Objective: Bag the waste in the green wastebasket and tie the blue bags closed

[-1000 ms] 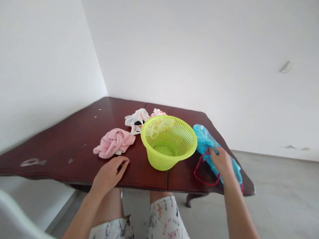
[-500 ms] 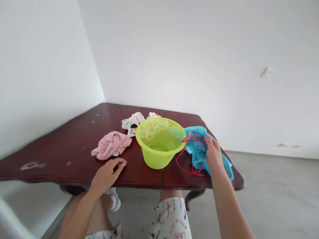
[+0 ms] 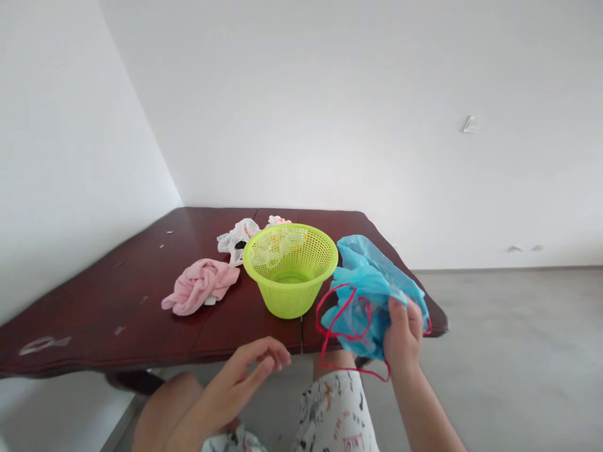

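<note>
In the head view there is one lime-green basket (image 3: 289, 267) standing upright near the middle of the dark table (image 3: 94, 314), with nothing visible inside it; one pink cloth (image 3: 200, 285) lies bunched to its left; one white plastic bag (image 3: 235, 235) and one small pale item (image 3: 277, 221) lie behind it, on the far side; the right hand (image 3: 402, 336) is closed around one blue bag (image 3: 370, 289) with red cords, held up off the table's right near edge; the left hand (image 3: 240, 383) hangs loosely open, holding nothing, below the near table edge.

A crumpled blue bag (image 3: 370, 292) with red drawstring loops (image 3: 342, 326) hangs bunched, lifted, at lower centre-right of the frame.
</note>
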A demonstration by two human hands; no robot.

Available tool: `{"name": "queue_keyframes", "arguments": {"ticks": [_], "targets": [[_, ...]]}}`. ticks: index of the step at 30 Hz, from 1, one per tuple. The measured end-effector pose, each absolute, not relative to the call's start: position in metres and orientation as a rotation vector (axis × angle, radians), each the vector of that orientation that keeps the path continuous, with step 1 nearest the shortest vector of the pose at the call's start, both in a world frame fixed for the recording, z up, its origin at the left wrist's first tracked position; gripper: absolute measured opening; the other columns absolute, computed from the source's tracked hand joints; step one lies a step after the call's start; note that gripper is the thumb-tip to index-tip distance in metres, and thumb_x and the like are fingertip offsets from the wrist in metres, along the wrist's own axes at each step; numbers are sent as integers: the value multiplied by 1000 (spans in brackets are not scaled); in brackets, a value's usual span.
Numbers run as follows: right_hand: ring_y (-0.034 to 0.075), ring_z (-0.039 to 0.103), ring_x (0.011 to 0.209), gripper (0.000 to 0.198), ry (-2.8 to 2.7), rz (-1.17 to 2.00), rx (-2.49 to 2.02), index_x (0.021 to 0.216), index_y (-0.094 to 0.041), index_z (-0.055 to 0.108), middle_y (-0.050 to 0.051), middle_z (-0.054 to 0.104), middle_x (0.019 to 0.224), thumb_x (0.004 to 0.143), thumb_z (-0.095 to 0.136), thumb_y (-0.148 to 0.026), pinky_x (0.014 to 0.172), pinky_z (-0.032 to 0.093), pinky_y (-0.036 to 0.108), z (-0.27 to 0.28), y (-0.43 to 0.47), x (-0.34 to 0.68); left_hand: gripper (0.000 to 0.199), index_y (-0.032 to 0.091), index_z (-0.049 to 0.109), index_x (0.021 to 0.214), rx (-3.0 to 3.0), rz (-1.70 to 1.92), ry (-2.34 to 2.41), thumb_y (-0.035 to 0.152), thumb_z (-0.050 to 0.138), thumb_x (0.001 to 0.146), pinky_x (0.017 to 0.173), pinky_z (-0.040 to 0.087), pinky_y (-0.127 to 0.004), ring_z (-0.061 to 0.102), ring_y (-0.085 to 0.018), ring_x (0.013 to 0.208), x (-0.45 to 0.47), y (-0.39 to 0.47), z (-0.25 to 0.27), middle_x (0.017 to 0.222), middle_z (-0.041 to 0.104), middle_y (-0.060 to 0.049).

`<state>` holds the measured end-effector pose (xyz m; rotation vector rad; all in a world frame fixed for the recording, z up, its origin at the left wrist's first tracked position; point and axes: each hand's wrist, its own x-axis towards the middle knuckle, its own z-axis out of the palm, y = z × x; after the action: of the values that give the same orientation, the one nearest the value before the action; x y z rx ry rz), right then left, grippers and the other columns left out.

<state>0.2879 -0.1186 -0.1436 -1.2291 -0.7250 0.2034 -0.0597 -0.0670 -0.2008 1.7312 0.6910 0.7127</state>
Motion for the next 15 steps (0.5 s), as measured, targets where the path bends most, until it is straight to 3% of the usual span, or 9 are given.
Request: {"name": "queue_keyframes", "arguments": {"ticks": [3, 5, 9, 11, 15], "targets": [[28, 71, 85, 69, -932, 529, -1350, 84, -27, 83, 7, 78, 85, 97, 76, -94, 79, 62, 40, -164, -146, 256, 77, 31, 76, 160, 1605, 699, 486, 85, 78, 105, 119, 59, -47, 76, -36, 134, -24, -87, -183, 149, 81, -15], [26, 68, 84, 72, -945, 724, -1457, 80, -26, 78, 4, 75, 83, 97, 74, -96, 80, 61, 38, -181, -155, 241, 90, 30, 71, 167, 1453, 703, 412, 86, 86, 98, 122, 60, -52, 75, -39, 136, 2, -93, -176, 151, 79, -16], [30, 74, 96, 67, -663, 822, -1532, 88, -27, 83, 4, 84, 94, 91, 79, -94, 89, 63, 39, -213, -161, 245, 64, 23, 84, 145, 1293, 682, 555, 72, 90, 104, 104, 65, -44, 78, -30, 111, 36, -90, -182, 125, 85, -11], [33, 79, 106, 59, -488, 838, -1535, 98, -28, 88, 5, 89, 103, 87, 88, -86, 89, 65, 39, -224, -165, 259, 64, 20, 88, 131, 1194, 691, 636, 75, 93, 98, 91, 65, -37, 77, -25, 98, 39, -87, -192, 109, 84, -8], [33, 83, 89, 55, -306, 905, -1362, 92, -26, 85, 3, 82, 76, 86, 94, -80, 73, 68, 39, -225, -175, 278, 75, 18, 89, 119, 911, 785, 728, 83, 101, 83, 85, 64, -33, 78, -24, 89, 28, -86, -209, 92, 83, -6]]}}
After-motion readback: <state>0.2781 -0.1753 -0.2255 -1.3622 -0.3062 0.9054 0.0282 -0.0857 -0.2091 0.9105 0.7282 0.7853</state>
